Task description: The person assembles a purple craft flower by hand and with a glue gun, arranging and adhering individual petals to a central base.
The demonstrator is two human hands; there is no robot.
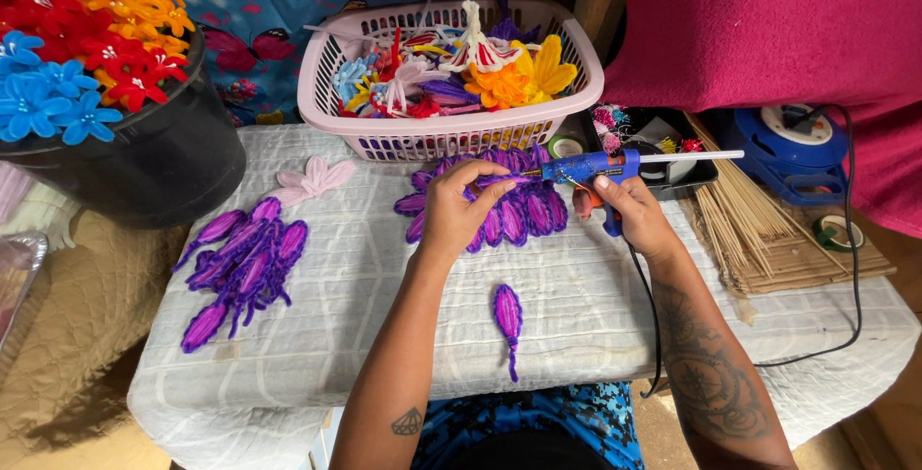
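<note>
My right hand (629,213) grips a blue glue gun (591,170) with a clear glue stick poking out its back end. The gun's nozzle points left at a purple petal stem pinched in my left hand (456,206). Both hands hover over a fan of purple petals (519,213) lying on the white cloth-covered table (336,316). A single purple petal (507,314) lies nearer to me. Another heap of purple petals (245,264) rests to the left.
A pink basket (331,96) of mixed colourful flowers stands behind the hands. A black bucket (163,158) with red, orange and blue flowers sits at left. Thin wooden sticks (759,230), a tape roll (837,232) and a blue cord reel (792,144) lie at right. A pale pink petal (312,180) lies near the basket.
</note>
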